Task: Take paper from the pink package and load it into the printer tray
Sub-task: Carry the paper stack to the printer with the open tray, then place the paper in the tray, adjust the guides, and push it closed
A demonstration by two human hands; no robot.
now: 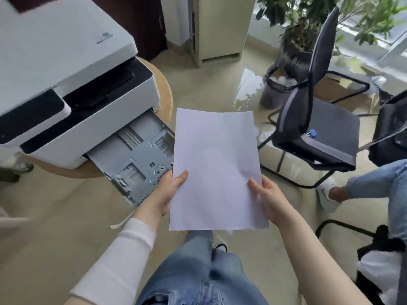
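- The paper (pixel 217 168) is out of its package and up in the air, a flat white stack held in front of the person, long edge running away from the body, just to the right of the open tray.
- So the first half looks done: sheets are in hand. The pink package itself is nowhere in view.
- What is left, by my reckoning: swing the stack left, line it up with the tray and lay it down inside, then push the tray home.
- The left hand (pixel 170 191) pinches the lower left edge, thumb (pixel 181 176) lying on top of the sheet and the other fingers tucked underneath, closed on the paper.
- The right hand (pixel 265 198) mirrors it on the lower right edge, thumb on top, fingers hidden below, also closed on the paper.
- How many sheets are in the stack is hard to say from here; the edge is too thin and soft to count.
- The printer tray (pixel 136 157) stands pulled out from the printer (pixel 66 69), grey floor and guides bare, no paper in it yet.
- The paper's left edge overlaps the tray's near right corner in this view, but it sits above it, not in it.
- The printer rests on a round wooden table (pixel 166 93); a black chair (pixel 319 128) stands well off to the right.
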